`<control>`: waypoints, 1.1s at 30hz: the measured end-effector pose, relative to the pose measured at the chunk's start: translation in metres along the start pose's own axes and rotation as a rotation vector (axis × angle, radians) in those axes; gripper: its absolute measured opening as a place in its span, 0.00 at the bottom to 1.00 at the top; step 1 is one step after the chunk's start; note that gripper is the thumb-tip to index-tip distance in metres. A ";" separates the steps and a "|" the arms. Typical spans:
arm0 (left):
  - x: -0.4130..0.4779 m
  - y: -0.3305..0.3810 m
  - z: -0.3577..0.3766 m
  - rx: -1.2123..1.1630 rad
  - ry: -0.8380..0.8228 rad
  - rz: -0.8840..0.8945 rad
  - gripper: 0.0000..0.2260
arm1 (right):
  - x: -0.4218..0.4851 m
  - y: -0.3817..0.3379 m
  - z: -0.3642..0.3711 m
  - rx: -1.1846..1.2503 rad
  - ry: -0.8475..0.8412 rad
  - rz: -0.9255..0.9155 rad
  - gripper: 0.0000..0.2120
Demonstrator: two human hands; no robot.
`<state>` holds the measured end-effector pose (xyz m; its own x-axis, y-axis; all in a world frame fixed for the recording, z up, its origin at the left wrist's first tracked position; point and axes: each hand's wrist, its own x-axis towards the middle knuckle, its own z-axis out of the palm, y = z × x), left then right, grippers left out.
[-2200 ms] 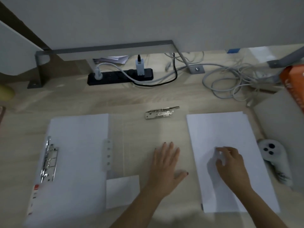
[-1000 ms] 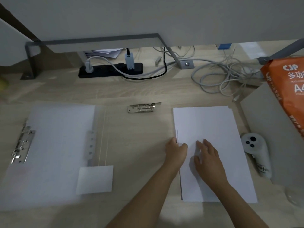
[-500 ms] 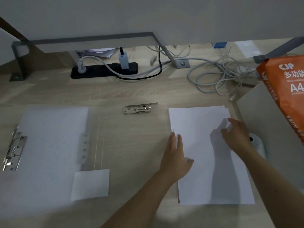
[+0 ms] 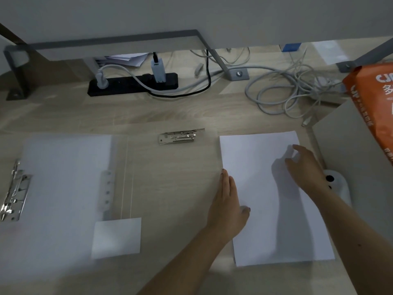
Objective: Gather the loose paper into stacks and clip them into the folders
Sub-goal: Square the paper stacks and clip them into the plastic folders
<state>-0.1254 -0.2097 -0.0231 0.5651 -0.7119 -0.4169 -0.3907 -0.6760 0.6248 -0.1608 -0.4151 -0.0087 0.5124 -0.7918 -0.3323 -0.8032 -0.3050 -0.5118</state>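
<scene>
A stack of white paper (image 4: pixel 263 188) lies on the wooden desk at the right. My left hand (image 4: pixel 227 205) rests flat against the stack's left edge, thumb on the top sheet. My right hand (image 4: pixel 304 167) hovers with curled fingers over the stack's far right corner. An open translucent folder (image 4: pixel 63 188) lies at the left, with a metal clip (image 4: pixel 12 196) on its left side and a small white label (image 4: pixel 117 237) near its lower right. A second metal clip (image 4: pixel 178 136) lies near the middle of the desk.
A black power strip (image 4: pixel 131 84) and a tangle of grey cables (image 4: pixel 285 92) lie at the back. An orange A4 paper pack (image 4: pixel 374 103) rests on a grey box (image 4: pixel 350 150) at the right. A white controller (image 4: pixel 338 188) sits beside the stack.
My left hand went from the bare desk to the stack's left edge. My right hand went from the stack's middle to its far right corner. The sheets look more evenly squared.
</scene>
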 end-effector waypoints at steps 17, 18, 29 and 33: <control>0.003 -0.001 -0.005 0.003 -0.029 0.004 0.35 | 0.025 0.001 -0.001 0.260 0.120 0.279 0.15; 0.003 -0.001 -0.005 0.007 -0.030 0.004 0.35 | 0.025 0.001 -0.001 0.249 0.117 0.276 0.15; 0.002 -0.002 -0.005 0.019 -0.037 -0.003 0.35 | 0.026 -0.005 0.004 0.270 0.147 0.289 0.15; 0.002 -0.002 -0.004 0.019 -0.029 0.005 0.35 | 0.027 -0.006 0.005 0.270 0.158 0.276 0.15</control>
<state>-0.1206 -0.2090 -0.0224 0.5421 -0.7205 -0.4324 -0.4073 -0.6754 0.6148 -0.1409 -0.4323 -0.0185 0.2194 -0.9023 -0.3710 -0.7843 0.0630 -0.6172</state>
